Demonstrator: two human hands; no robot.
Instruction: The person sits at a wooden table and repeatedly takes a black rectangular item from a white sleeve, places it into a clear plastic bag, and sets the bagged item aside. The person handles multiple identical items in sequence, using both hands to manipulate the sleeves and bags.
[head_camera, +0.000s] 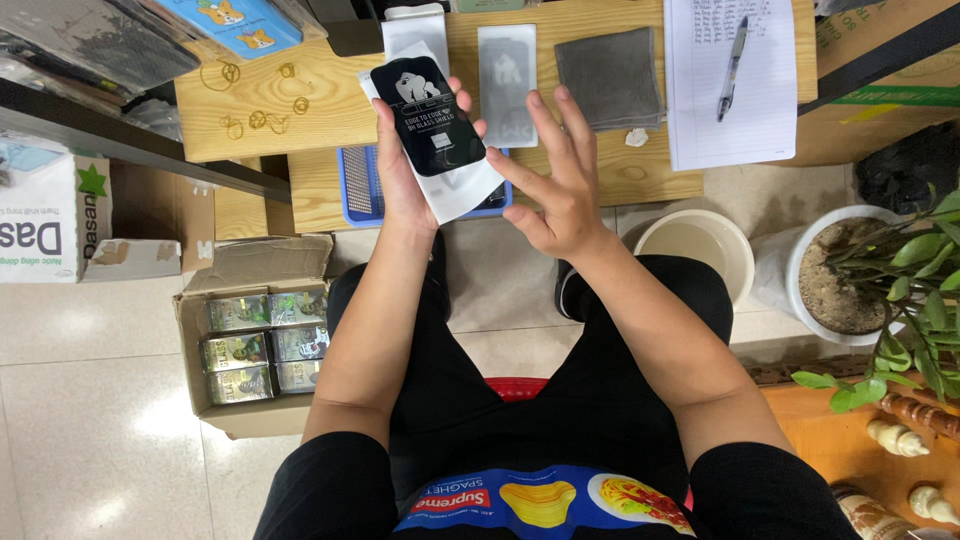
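We held a black screen protector (428, 115) in our left hand (405, 170), raised above the near edge of the wooden counter (330, 100). It was a flat, glossy, phone-shaped sheet with rounded corners, a white animal figure near its far end, and lines of small white print across its middle. Behind it, in the same grip, lay a white sleeve (462, 190) that stuck out toward the near right. Our left fingers (385, 120) wrapped the left edge of the pair and the thumb pressed the right edge, so that hand was clasped on them. Our right hand (560, 180) hovered just beside the protector on the right, its fingers (552, 125) spread and released, holding nothing; whether a fingertip touched the sleeve we could not tell. Under the hands a blue tray (360, 180) sat on the counter. Farther off lay a clear protector sheet (507, 70), a grey cloth (608, 78), and a lined paper (730, 80) with a pen (732, 68) on it. Rubber bands (260, 110) were scattered at the far left, and a cardboard box (260, 330) of small packs stood on the floor at the left.
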